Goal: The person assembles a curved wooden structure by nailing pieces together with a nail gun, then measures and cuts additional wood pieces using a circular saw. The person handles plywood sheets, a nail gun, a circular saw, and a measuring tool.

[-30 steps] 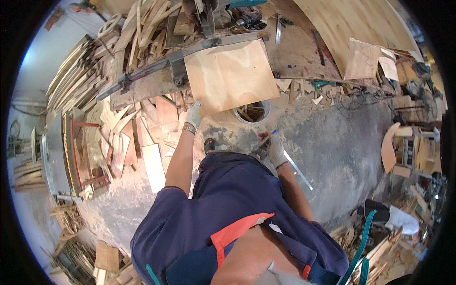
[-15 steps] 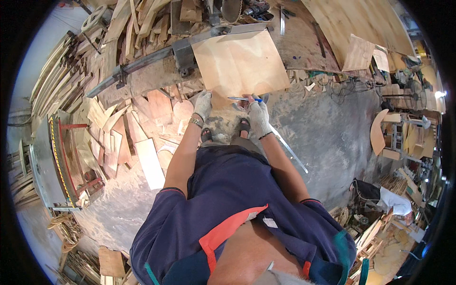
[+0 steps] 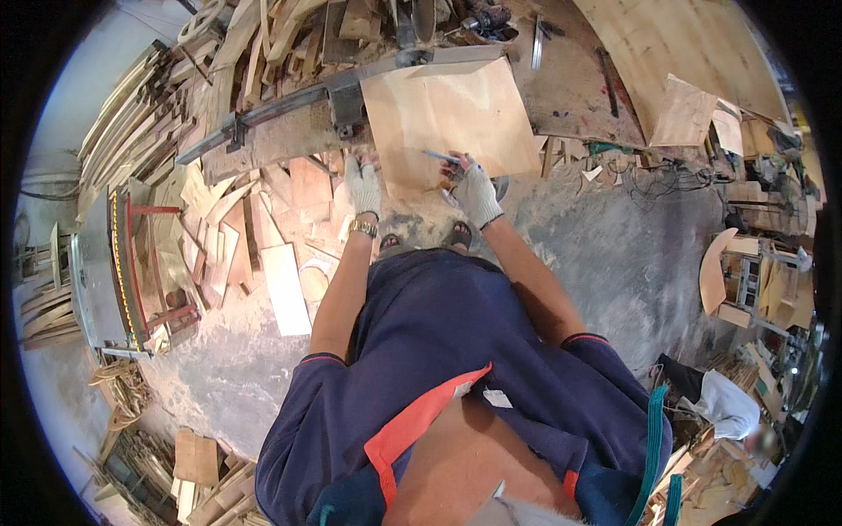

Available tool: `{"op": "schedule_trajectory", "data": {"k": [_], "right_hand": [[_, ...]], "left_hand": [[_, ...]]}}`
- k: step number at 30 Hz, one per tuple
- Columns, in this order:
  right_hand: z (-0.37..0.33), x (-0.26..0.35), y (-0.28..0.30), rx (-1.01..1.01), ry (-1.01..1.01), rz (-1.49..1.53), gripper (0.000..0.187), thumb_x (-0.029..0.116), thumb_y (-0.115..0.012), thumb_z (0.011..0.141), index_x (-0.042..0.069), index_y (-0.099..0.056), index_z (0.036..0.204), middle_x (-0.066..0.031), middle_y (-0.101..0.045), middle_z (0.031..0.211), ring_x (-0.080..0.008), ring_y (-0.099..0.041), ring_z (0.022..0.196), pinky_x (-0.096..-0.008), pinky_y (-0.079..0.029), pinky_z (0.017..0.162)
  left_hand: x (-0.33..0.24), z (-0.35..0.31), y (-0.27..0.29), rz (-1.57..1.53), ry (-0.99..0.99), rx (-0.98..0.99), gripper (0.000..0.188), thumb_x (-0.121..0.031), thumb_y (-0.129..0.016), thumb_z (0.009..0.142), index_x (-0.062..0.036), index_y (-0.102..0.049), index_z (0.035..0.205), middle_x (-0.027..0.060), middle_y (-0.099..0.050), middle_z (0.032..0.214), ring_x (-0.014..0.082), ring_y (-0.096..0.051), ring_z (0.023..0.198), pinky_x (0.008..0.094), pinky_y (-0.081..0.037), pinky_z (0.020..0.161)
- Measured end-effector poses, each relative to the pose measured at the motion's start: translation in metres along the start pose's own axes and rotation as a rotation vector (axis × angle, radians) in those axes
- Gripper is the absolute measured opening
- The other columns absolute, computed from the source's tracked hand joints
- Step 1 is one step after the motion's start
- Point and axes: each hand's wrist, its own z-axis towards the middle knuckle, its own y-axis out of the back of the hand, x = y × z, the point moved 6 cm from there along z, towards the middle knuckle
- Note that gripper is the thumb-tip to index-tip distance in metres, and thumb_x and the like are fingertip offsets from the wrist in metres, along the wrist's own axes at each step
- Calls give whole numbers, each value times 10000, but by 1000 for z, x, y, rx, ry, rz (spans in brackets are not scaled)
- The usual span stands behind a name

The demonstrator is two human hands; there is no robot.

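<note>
A pale plywood sheet (image 3: 452,114) lies on the workbench in front of me, its near part overhanging the bench edge. My right hand (image 3: 476,188), in a white knit glove with bare fingertips, grips a blue pen (image 3: 436,155). The pen points left over the near part of the sheet; whether its tip touches the wood I cannot tell. Beside the sheet's left edge is my left hand (image 3: 362,186), also gloved, with fingers stretched out and nothing visible in them. A watch (image 3: 363,228) circles my left wrist.
A metal rail with a clamp block (image 3: 346,107) runs along the bench left of the sheet. Behind are a drill (image 3: 488,19) and a metal square (image 3: 537,44). Wood offcuts (image 3: 282,289) litter the floor at left. Another person (image 3: 724,403) is at the lower right.
My left hand has opened and shifted left off the sheet's near corner. The right hand's pen has risen over the sheet. A long pale strip beside my right forearm no longer shows.
</note>
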Motion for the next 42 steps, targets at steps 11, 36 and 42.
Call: {"op": "schedule_trajectory", "data": {"k": [11,36,42], "right_hand": [[1,9,-16,74,-120,11,392,341,-609,1005,85,-571,1299,-88,-685,1122,-234,-629,1044,-388,-518,838],[7,3,-22,-156,-291,64,233,378,-527,1052,168,-621,1087,9,-722,971,-186,-616,939,-355,-484,787],[10,7,-19,-109,-194,-12,263,363,-555,1040,110,-617,1077,-41,-723,936,-195,-643,907,-367,-526,811]], "left_hand": [[-36,-10,-66,-778,614,211,197,-300,-510,1071,-112,-459,1101,162,-697,1252,294,-735,973,325,-567,700],[-120,-41,-53,345,-389,322,483,-296,-613,945,5,-551,1318,200,-581,1383,305,-580,1182,486,-397,1078],[-85,-65,-44,1043,-659,578,601,-308,-783,718,-84,-572,1235,138,-559,1178,318,-503,1209,507,-359,1058]]}}
